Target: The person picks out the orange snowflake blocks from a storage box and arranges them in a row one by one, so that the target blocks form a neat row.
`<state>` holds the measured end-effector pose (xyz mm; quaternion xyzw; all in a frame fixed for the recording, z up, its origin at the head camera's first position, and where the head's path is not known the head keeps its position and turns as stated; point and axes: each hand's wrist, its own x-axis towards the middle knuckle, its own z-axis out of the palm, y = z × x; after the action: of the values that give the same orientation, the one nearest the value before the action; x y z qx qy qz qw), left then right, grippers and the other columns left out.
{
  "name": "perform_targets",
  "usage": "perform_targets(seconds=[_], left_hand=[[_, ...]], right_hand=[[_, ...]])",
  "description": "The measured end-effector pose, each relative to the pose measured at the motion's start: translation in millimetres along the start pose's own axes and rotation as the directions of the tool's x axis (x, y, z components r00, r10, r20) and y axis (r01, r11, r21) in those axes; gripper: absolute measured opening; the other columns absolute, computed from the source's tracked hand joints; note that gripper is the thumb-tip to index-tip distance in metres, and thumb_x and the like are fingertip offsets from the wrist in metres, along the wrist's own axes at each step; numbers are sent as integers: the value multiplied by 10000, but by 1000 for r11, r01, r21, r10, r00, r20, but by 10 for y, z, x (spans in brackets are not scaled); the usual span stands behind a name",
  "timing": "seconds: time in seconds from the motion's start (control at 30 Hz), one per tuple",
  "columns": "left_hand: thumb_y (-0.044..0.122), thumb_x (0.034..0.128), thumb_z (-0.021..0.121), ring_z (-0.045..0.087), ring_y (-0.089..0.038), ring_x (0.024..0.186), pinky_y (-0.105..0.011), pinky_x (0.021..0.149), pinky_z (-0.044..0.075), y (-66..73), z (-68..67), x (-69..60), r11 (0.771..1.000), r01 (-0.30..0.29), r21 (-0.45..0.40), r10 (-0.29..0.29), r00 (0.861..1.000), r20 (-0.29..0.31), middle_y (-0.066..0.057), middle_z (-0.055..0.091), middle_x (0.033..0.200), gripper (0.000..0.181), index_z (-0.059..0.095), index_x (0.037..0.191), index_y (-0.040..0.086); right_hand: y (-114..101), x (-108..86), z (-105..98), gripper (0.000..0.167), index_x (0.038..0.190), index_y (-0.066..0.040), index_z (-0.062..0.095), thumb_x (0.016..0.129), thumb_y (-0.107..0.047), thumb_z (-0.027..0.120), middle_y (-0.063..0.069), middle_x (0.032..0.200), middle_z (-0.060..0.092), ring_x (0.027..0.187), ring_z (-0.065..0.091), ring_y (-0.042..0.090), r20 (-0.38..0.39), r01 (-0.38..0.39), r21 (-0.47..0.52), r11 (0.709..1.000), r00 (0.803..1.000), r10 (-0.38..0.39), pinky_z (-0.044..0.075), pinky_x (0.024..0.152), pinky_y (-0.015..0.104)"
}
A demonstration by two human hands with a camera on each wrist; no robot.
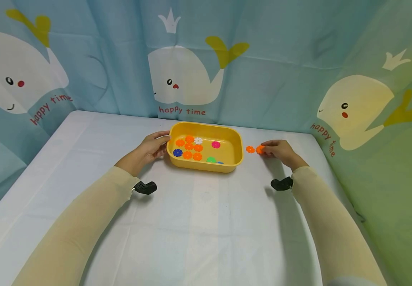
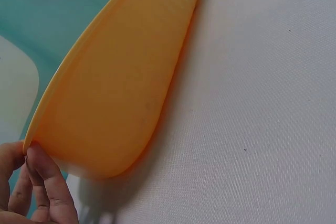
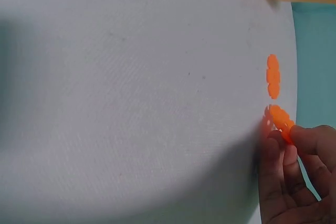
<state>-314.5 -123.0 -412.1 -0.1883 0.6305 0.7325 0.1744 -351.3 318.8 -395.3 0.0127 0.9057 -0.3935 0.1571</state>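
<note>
A yellow plastic basin (image 1: 206,166) stands near the back of the table. My left hand (image 1: 151,147) pinches its left rim between thumb and fingers, as the left wrist view also shows. Inside lie several flat, notched discs, mostly orange, with a white disc (image 1: 198,140), a pink disc (image 1: 216,144), a dark blue disc (image 1: 178,153) and a green disc (image 1: 211,159). Right of the basin, my right hand (image 1: 280,151) pinches an orange notched disc (image 3: 282,120) by its edge, tilted. Beside it, another orange disc (image 3: 273,76) lies flat on the table.
The table (image 1: 206,222) has a pale cloth cover. A curtain (image 1: 274,79) printed with whales hangs right behind its back edge. Black wrist devices (image 1: 145,187) sit at both sleeve cuffs.
</note>
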Motion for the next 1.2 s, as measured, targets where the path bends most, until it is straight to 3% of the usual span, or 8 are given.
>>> perform_targets(seconds=[0.43,0.63,1.0,1.2], left_hand=[[254,977,623,491,-85,545,-142,461,418,-10,-4,8,1000,-13,1,13,1000,12,-37,580,974,427,539,1395,224],[253,982,614,489,-91,554,-140,479,433,-9,-5,-4,1000,-5,-2,5,1000,12,-44,570,996,423,537,1397,228],[257,981,617,483,-95,559,-139,478,424,-11,-7,4,1000,2,-3,-2,1000,11,-44,566,994,422,538,1395,231],[264,984,612,488,-90,566,-140,478,426,-8,-3,-2,1000,-3,7,3,1000,4,-39,571,1014,418,540,1394,240]], right_hand=[[14,40,12,408,1339,66,538,996,-155,555,-43,962,687,801,597,20,-10,-42,35,998,999,43,519,753,165],[-8,60,32,405,1338,55,546,995,-160,564,75,1082,684,820,600,53,-14,-72,12,997,997,72,537,781,191],[-4,26,22,390,1300,67,571,975,-147,601,46,997,680,839,599,99,-75,-66,11,998,995,67,535,791,220],[-119,-15,44,388,1288,37,592,972,-187,607,45,977,655,833,587,125,-117,-39,1,999,992,39,533,810,241]])
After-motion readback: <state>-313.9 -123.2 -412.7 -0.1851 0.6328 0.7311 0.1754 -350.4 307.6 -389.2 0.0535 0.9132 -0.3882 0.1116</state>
